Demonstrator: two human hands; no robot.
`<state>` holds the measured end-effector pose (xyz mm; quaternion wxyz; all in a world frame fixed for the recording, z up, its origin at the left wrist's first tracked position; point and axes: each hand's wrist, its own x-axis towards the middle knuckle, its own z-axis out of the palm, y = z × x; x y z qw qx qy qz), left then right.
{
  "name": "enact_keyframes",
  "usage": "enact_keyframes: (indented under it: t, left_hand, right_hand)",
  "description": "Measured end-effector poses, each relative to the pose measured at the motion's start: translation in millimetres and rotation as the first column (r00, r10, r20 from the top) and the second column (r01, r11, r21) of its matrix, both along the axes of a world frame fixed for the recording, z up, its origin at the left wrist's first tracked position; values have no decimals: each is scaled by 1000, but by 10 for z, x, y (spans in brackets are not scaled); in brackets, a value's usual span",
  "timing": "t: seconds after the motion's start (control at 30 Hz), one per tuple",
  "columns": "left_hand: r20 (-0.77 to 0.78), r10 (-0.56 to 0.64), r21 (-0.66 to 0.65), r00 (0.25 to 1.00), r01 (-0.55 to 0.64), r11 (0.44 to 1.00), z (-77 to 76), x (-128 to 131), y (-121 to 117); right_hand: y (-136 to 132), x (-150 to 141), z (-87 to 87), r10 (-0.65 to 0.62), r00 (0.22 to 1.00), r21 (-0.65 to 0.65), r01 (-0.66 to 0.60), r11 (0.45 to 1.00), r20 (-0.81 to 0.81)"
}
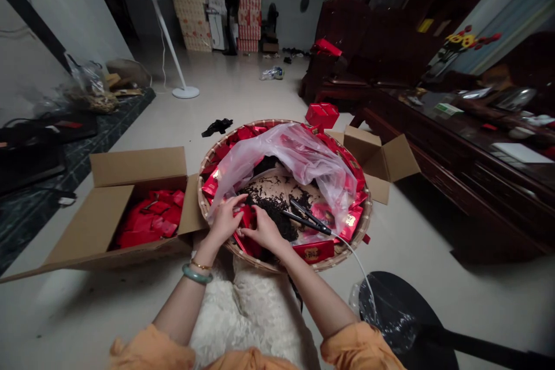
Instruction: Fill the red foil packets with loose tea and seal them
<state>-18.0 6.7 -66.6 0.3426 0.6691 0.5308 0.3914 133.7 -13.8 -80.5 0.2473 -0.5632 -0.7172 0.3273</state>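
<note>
Both hands meet over the near left part of a round woven basket [203, 199]. A small red packet [248, 217] is held between them; fingers hide much of it. My left hand [226, 219] grips its left side, fingers curled. My right hand [265, 228] closes on its right side. Just beyond lies a heap of dark, curly tea leaves [271, 208] on a flat tan surface, with a clear plastic bag [281, 147] around it. A black heat sealer that looks like a hair straightener [310, 221] rests by the leaves, its jaws apart. Red packets [314, 251] line the basket.
An open cardboard box [95, 214] of red packets stands left. Another open box [396, 162] and a red box [321, 115] are beyond the basket at right. A white cord [359, 266] runs past a black round base [390, 295]. A white fan [186, 92] stands far left.
</note>
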Motion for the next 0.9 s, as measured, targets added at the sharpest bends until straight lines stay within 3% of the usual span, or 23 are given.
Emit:
enact_keyframes:
  t: [0.1,0.2,0.33,0.47,0.73,0.9]
  left_hand:
    - [186,7,-46,982,1,999,21,127,-55]
    - [183,57,-129,981,-33,991,31,233,-124]
    - [74,113,-173,991,-99,980,84,311,-194]
    - [64,48,-147,997,-38,988,140,355,-222]
    - [149,50,-187,988,-22,982,57,373,-225]
    - [101,47,-151,994,-32,988,84,375,-233]
  right_hand:
    - [50,58,-9,-32,987,32,37,999,-158]
    - [36,143,25,-29,980,97,49,994,-197]
    - [-44,293,167,38,999,322,-33,946,-9]
    - [-70,398,263,64,983,489,-141,861,170]
    - [-125,424,116,14,976,602,-144,786,216]
    - [-125,436,156,10,976,637,-150,756,218]
